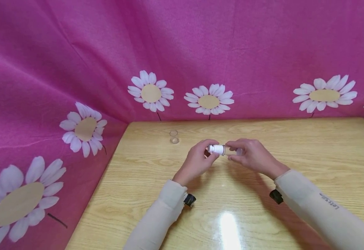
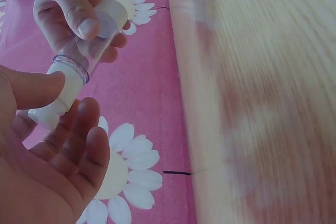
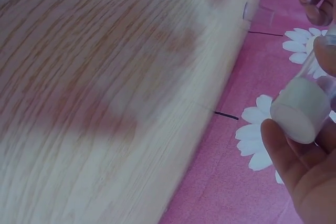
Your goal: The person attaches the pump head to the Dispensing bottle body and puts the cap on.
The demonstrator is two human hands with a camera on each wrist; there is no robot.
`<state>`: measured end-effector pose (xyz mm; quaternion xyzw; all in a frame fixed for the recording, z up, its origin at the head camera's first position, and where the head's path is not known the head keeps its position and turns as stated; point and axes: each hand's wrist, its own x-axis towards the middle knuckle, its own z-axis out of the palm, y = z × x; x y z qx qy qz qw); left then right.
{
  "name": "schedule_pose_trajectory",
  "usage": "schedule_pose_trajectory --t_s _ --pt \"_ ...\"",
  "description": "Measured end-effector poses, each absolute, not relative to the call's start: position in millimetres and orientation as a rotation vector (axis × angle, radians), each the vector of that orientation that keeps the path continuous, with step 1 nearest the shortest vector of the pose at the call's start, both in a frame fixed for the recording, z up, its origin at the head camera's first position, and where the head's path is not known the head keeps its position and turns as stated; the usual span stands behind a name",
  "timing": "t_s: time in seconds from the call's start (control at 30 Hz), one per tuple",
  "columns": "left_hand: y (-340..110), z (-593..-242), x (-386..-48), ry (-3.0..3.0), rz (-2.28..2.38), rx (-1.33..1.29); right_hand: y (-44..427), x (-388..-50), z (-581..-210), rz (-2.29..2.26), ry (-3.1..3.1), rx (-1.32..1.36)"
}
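Note:
My left hand (image 1: pixel 198 160) pinches the white pump top (image 1: pixel 217 149) of a small bottle between thumb and fingers. The bottle's clear body (image 1: pixel 231 151) is held by my right hand (image 1: pixel 257 156), thumb and fingers around it. In the left wrist view the white collar (image 2: pixel 67 85) meets the clear body (image 2: pixel 93 45), and a whitish base (image 2: pixel 114 10) shows at the far end. That flat base (image 3: pixel 302 111) faces the camera in the right wrist view, beside my right fingers. The bottle lies roughly sideways, above the table.
A small clear cap or cup (image 1: pixel 175 140) stands on the wooden table (image 1: pixel 131 173), left of and behind my hands. A pink cloth with daisies (image 1: pixel 182 41) hangs behind the table and along its left side.

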<state>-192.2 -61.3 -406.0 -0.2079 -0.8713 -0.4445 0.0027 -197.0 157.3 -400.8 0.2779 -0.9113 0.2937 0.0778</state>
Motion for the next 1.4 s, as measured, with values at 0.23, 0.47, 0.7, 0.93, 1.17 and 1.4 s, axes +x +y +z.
schedule_pose_trajectory --t_s 0.23,0.47,0.7,0.93,1.17,1.4 --pt "-63.7 -404.2 -192.5 -2.687 -1.323 -0.735 157.3 -198.1 -399.8 0.906 -2.759 0.835" --pt "-62.1 -405.7 -192.4 -2.739 -1.415 -0.589 157.3 -197.4 -401.2 0.881 -2.734 0.838" --pt "-59.5 -403.1 -190.9 -2.764 -1.463 -0.443 156.5 -195.9 -400.7 0.842 -2.718 0.866" --pt "-60.3 -401.5 -188.6 -2.744 -1.458 -0.500 156.9 -195.2 -400.4 0.855 -2.728 0.893" --pt "-59.8 -400.8 -188.6 -2.705 -1.465 -0.530 155.7 -195.3 -399.9 0.861 -2.732 0.915" --pt "-63.0 -398.6 -190.4 -2.734 -1.448 -0.542 151.4 -197.1 -397.8 0.910 -2.788 0.876"
